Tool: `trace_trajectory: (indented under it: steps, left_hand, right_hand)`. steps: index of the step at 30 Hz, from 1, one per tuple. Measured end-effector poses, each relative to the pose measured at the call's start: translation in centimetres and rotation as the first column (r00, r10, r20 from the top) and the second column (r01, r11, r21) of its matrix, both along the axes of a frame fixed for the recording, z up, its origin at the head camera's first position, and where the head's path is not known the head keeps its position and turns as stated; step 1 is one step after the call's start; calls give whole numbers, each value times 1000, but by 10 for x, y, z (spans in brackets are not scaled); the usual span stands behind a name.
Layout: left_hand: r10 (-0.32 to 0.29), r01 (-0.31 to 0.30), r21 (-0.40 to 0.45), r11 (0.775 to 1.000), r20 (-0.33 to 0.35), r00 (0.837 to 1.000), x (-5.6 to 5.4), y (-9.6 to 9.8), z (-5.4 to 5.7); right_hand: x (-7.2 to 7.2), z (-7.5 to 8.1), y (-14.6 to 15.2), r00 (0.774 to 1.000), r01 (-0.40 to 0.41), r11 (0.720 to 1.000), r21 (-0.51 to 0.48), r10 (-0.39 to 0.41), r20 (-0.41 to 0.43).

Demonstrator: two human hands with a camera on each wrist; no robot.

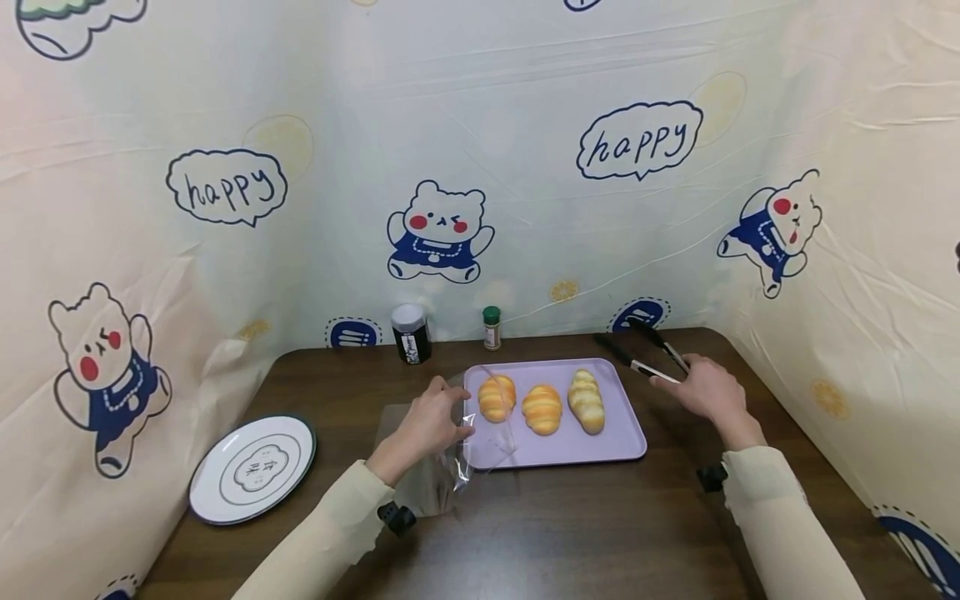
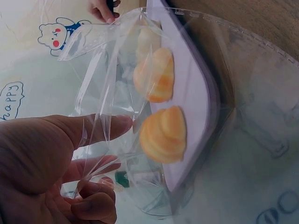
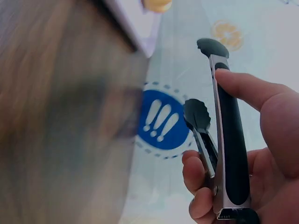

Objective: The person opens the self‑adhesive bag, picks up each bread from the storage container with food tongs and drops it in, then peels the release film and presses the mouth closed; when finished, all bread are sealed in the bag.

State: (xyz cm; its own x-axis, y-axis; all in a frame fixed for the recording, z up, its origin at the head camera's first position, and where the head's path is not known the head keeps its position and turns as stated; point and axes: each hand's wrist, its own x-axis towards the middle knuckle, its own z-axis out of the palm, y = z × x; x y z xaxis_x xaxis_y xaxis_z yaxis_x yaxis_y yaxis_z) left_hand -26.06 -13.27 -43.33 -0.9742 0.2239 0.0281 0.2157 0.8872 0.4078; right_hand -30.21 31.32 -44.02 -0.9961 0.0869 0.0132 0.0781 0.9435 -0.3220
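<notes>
In the head view my left hand point(image 1: 433, 417) holds a clear plastic bag point(image 1: 442, 487) at the left edge of a lilac tray point(image 1: 555, 457). The left wrist view shows the thumb and a finger spread apart within the plastic, other fingers curled. Part of the bag point(image 2: 105, 88) hangs before the bread. On the tray lie a striped roll point(image 1: 497, 398), a second roll point(image 1: 542, 410) and a longer, paler bread point(image 1: 587, 402). At the back right my right hand point(image 1: 708, 387) grips metal tongs with black ends point(image 3: 233, 144), thumb along one arm; their tips stand apart, holding nothing.
White plates point(image 1: 253, 468) sit at the left of the dark wooden table point(image 1: 585, 533). Behind the tray stand a dark jar with a pale lid point(image 1: 411, 333) and a small green-capped bottle point(image 1: 491, 327). A printed curtain point(image 1: 525, 150) surrounds the table.
</notes>
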Motion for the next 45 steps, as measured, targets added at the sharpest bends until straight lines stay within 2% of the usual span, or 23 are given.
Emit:
trace_trajectory:
  steps: [7, 20, 31, 36, 45]
  left_hand:
    - [8, -8, -1, 1000, 7, 1000, 1, 0, -1]
    - [8, -8, -8, 1000, 7, 1000, 2, -1, 0]
    - [8, -8, -13, 1000, -3, 1000, 2, -1, 1]
    - [2, -2, -9, 1000, -12, 1000, 3, -1, 0]
    - [4, -4, -5, 1000, -4, 1000, 1, -2, 1]
  right_hand:
    - [5, 10, -21, 998, -69, 998, 10, 69, -13]
    - [14, 18, -66, 983, -175, 984, 45, 176, -43]
    - [23, 24, -100, 953, -295, 950, 102, 301, -45]
    - [22, 27, -113, 941, -331, 938, 107, 336, -34]
    - [17, 24, -135, 920, -385, 906, 174, 392, -6]
